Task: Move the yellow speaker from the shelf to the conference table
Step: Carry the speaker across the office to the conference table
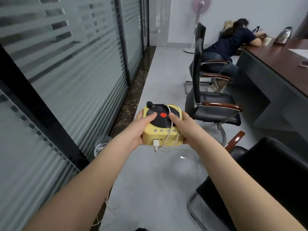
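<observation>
The yellow speaker [162,136] is a small box shaped like a record player, with a black disc and red label on top and a white cable wrapped over it. I carry it in front of me above the grey floor. My left hand [141,126] grips its left side, thumb on the disc. My right hand [182,127] grips its right side, thumb on the disc too. The conference table [283,64], dark brown on top, runs along the right, apart from the speaker.
Black chairs [215,110] stand in a row along the table, one [270,172] close at my right. A person [233,42] sits leaning on the table's far end by a kettle [284,35]. A phone [304,63] lies on the table. Frosted glass wall [66,64] at left; fan [198,14] behind.
</observation>
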`<state>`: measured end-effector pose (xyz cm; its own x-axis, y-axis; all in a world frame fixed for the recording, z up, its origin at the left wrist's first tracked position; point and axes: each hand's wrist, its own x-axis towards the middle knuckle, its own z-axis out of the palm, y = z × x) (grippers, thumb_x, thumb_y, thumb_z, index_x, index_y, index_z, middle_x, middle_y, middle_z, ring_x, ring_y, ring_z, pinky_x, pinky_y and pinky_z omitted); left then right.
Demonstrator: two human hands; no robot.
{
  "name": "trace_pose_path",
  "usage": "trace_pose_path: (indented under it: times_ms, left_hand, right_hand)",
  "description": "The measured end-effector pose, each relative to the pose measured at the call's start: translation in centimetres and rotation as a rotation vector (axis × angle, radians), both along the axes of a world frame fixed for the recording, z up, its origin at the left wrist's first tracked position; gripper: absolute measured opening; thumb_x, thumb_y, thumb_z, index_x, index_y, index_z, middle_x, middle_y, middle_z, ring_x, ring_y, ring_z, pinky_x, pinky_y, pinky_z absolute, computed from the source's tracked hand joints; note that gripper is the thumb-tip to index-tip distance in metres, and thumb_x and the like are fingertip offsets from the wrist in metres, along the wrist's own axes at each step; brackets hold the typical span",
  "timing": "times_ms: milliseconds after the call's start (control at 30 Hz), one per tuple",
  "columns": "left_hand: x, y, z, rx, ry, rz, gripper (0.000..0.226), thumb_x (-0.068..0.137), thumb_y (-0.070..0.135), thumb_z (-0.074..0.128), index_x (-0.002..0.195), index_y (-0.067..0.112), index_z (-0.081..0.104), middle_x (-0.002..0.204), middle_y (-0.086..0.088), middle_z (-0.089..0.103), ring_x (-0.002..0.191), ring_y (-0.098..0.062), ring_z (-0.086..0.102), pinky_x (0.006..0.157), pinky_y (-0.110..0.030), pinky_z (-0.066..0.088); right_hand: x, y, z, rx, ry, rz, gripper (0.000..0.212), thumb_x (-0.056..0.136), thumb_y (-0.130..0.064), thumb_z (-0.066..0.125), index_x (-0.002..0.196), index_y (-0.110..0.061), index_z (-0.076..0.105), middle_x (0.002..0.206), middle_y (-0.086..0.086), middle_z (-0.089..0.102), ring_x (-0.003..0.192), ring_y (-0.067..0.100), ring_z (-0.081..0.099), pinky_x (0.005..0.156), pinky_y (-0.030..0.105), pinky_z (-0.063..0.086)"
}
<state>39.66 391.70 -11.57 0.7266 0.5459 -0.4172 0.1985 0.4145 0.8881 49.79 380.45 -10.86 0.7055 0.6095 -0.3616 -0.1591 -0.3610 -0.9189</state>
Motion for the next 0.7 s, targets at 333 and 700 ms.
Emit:
trace_pose_path:
  times_ms: [333, 700]
  left_hand:
    - [7.3, 10.5, -0.7, 0.006, -0.003, -0.054, 0.013, 0.092, 0.032, 0.058, 0.097, 0.044, 0.058, 0.113, 0.002, 0.069, 0.101, -0.026, 0.068, 0.084, -0.055, 0.055]
    - [15.0, 21.6, -0.1, 0.048, 0.045, -0.133, 0.026, 0.092, 0.033, 0.058, 0.115, 0.044, 0.053, 0.119, 0.001, 0.065, 0.103, -0.027, 0.065, 0.081, -0.052, 0.056]
  right_hand:
    - [6.8, 9.9, -0.7, 0.001, -0.01, -0.031, 0.051, 0.088, -0.048, 0.053, 0.134, -0.027, 0.042, 0.123, 0.004, 0.062, 0.109, 0.03, 0.062, 0.088, 0.049, 0.054]
    - [13.7, 20.3, -0.7, -0.001, 0.001, -0.109, 0.04, 0.091, -0.044, 0.051, 0.127, -0.027, 0.047, 0.117, 0.003, 0.063, 0.106, 0.029, 0.063, 0.088, 0.053, 0.054]
